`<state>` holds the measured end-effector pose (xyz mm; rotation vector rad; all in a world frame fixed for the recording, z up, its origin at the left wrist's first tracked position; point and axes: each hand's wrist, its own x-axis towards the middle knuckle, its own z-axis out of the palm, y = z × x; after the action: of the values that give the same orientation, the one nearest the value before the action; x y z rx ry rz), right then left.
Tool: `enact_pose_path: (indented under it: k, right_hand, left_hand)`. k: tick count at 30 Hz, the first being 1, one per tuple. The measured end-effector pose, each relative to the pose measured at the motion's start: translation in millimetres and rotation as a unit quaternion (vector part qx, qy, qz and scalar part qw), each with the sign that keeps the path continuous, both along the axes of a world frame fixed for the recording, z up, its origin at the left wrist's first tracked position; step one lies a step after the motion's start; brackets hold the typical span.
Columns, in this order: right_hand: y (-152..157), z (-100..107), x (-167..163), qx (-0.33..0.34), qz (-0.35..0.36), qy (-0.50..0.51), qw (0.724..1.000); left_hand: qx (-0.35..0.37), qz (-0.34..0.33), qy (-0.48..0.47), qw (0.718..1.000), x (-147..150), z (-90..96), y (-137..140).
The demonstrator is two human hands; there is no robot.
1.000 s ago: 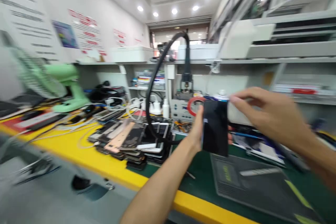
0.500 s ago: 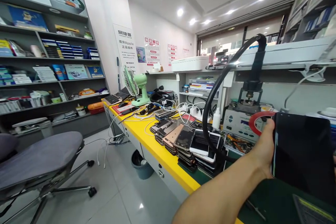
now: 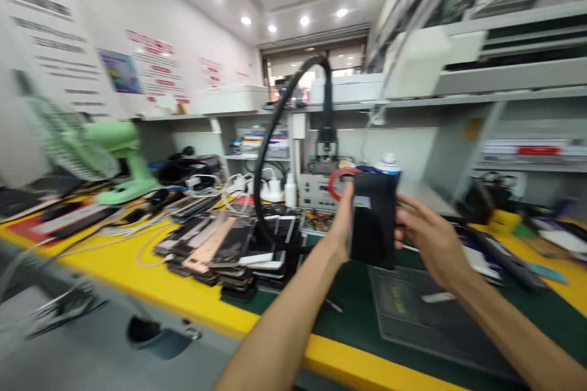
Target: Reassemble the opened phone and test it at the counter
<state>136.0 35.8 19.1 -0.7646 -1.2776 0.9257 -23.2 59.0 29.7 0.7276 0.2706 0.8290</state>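
Observation:
A black smartphone (image 3: 373, 220) is held upright over the green mat (image 3: 342, 317), its dark face towards me. My left hand (image 3: 342, 223) is closed on its left edge, with the thumb along the side. At the opposite edge, the curled fingers of my right hand (image 3: 426, 235) grip the phone too. Just beyond my left thumb shows a red ring like a tape roll (image 3: 334, 183); whether it touches that hand I cannot tell. Below the phone lies a dark ridged tray or pad (image 3: 413, 311) with a small white piece on it.
Stacks of phone parts (image 3: 211, 244) fill the bench to the left, beside white cables and a green fan (image 3: 128, 165). A black hose (image 3: 263, 165) arches up from a grey machine (image 3: 316, 189). Tools and a yellow object (image 3: 502, 223) lie to the right.
My view has swung to the right, so the phone and left hand now sit nearer the middle. My right hand, barely visible before, now shows clearly at the phone's right edge.

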Motion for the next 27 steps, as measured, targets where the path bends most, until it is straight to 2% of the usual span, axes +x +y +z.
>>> enact_pose_path:
  k: [2,5,14,20,25,27]
  right_hand:
    - [0,11,-10,-0.007,-0.003,0.0,1.0]
    - [-4,9,-6,-0.01,0.004,0.002,1.0]
    - [-10,13,-1,-0.073,0.07,0.007,0.995]
    - [-12,18,-3,-0.11,0.033,0.05,0.992]
    - [-7,18,0,-0.177,0.104,0.011,0.979]
    - [-6,17,0,-0.19,0.112,0.002,0.975]
  left_hand:
    - [0.013,-0.042,-0.032,0.999,-1,-5.1,5]
    - [0.022,-0.066,-0.051,0.996,1,-8.8,5]
    - [0.026,-0.051,-0.034,0.998,3,-9.8,0]
    - [0.019,-0.058,-0.019,0.998,8,-8.2,-2]
    - [0.007,-0.06,-0.006,0.998,11,-6.9,-6]
    - [-0.001,-0.055,0.0,0.998,11,-7.9,-6]
